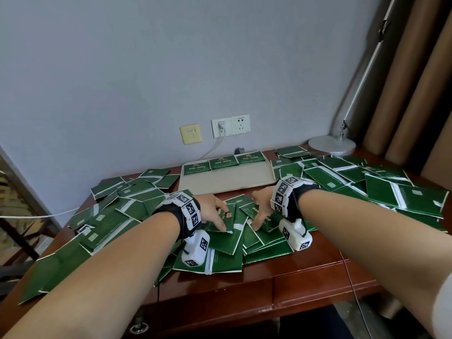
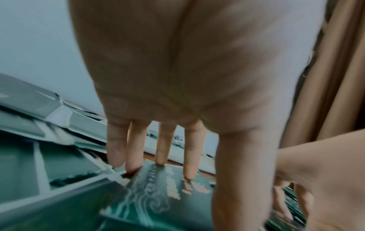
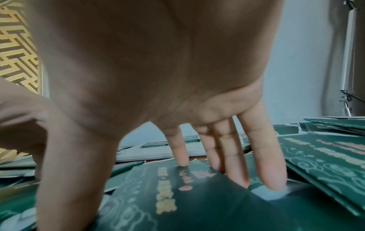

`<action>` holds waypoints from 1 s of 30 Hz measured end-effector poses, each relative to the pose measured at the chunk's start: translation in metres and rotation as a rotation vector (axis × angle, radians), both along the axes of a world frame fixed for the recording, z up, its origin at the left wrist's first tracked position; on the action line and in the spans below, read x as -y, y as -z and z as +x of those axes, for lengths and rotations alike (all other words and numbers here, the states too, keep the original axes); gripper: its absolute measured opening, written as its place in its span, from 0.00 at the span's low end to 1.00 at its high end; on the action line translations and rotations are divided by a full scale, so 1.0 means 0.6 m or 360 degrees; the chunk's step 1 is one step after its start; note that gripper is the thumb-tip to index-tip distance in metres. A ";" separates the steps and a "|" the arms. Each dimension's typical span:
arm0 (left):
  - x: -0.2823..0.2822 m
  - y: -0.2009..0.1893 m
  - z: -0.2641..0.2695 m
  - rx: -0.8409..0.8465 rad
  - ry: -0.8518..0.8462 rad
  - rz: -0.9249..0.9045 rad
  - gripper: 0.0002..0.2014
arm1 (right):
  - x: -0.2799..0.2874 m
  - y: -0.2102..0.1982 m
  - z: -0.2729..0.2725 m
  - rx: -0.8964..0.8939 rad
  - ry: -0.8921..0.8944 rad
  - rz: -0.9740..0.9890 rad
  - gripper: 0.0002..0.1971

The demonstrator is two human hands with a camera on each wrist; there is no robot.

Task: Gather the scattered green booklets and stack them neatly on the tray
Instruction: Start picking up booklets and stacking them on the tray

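The tray point(image 1: 227, 178) lies straight ahead, just past both hands, its long side running left to right, with three small stacks along its far edge. The left hand point(image 1: 212, 211) and right hand point(image 1: 263, 209) sit side by side, about equally near it. Both are spread flat, fingertips pressing down on the green booklets point(image 1: 232, 231) underneath, gripping nothing yet.
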State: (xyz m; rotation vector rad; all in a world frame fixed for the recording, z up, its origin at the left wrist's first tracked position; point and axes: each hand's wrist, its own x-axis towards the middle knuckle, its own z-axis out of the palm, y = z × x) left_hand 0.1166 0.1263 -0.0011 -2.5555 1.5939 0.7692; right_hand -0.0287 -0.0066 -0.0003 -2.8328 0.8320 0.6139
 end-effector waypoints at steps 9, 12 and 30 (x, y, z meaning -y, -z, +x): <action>0.001 0.010 -0.003 0.0116 0.0062 0.0104 0.47 | -0.005 0.000 0.004 -0.0031 0.0002 -0.0033 0.39; 0.000 0.016 -0.004 0.0149 0.0055 0.0067 0.43 | -0.003 0.000 0.002 -0.0015 0.0009 -0.0038 0.31; -0.009 -0.037 0.046 0.0341 -0.0387 -0.0864 0.16 | 0.027 -0.084 0.009 0.0560 -0.0009 -0.0409 0.14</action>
